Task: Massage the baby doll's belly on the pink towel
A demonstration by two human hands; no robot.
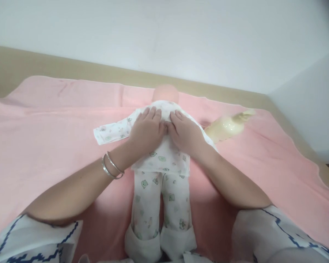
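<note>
A baby doll (165, 93) lies in front of me, only the smooth top of its head showing above its clothes. Its white printed shirt (164, 160) spreads over the body, with one sleeve (112, 131) stretched out to the left. Below are matching white trousers (148, 201) with turned-up cuffs. My left hand (149, 128) rests palm down on the left side of the shirt's chest, fingers stretched out. My right hand (185, 131) lies likewise on the right side. The thumbs nearly meet at the middle; what is under the palms is hidden.
A pink blanket (57, 146) with a pale edge covers most of the tan surface (71, 64). On the right lies a shiny pale-yellow object (227, 126), its near end partly behind the shirt. A white wall (159, 40) stands at the back.
</note>
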